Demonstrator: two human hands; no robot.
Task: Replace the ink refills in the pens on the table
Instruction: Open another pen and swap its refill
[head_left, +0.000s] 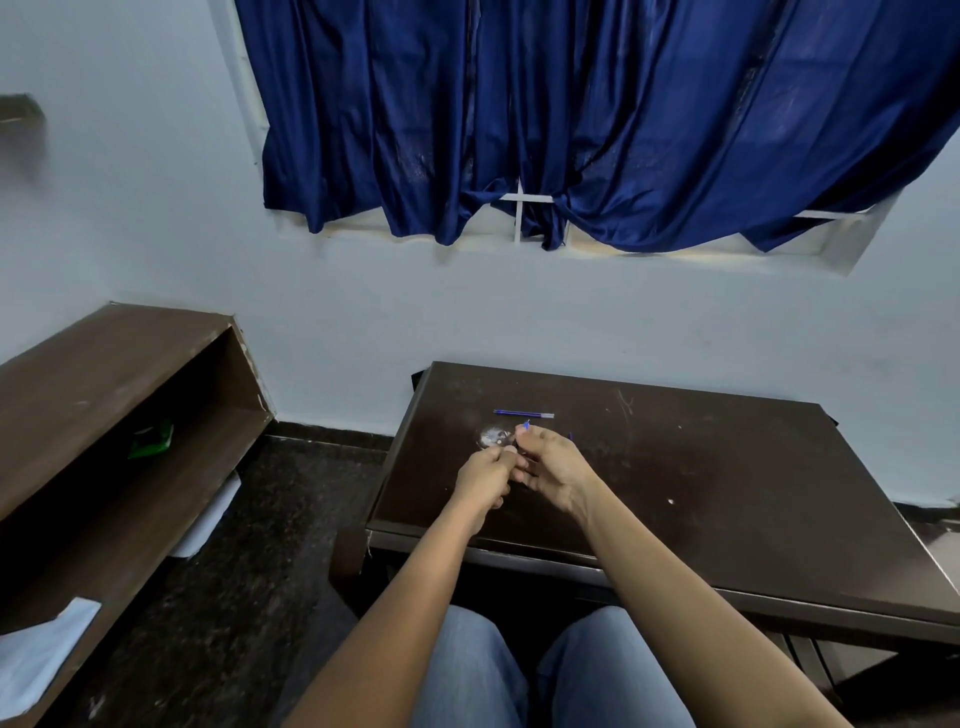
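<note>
Both my hands meet over the dark brown table (727, 493). My right hand (553, 470) is closed around a pen whose blue tip (526, 425) sticks up between its fingers. My left hand (483, 475) pinches something small at the near end of that pen; the fingers hide what it is. A thin blue refill (523, 414) lies flat on the table just beyond the hands. A small blue bit (570, 436) shows behind my right hand.
A pale scuffed patch (491, 436) marks the table by my left fingers. A brown shelf unit (119, 415) stands to the left with a green item (150, 439) and white paper (36, 654). Blue curtains (571, 119) hang above. My knees sit under the table's front edge.
</note>
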